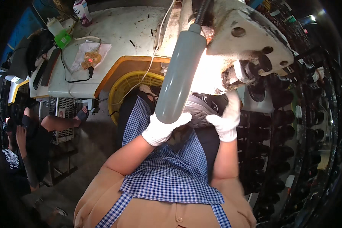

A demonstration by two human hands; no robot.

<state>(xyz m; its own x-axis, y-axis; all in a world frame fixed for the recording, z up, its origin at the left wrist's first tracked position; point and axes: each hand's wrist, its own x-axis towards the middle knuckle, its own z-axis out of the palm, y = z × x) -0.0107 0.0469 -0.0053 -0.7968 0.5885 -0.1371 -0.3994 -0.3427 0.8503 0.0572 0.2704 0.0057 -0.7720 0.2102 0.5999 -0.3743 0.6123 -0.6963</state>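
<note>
Grey shoe (200,110) held at lit machine head, btwn both gloved hands.

White-gloved left hand (164,128) and right hand (227,121) gripping a grey shoe (198,110) under a lit sewing machine (235,45), grey lamp tube (178,76) in front, yellow basket (129,85) beside bench (114,30).

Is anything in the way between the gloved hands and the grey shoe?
Nothing visible. The left hand and the right hand both already touch the grey shoe. The grey lamp tube only crosses in front of the camera's view, hiding part of the shoe.
</note>
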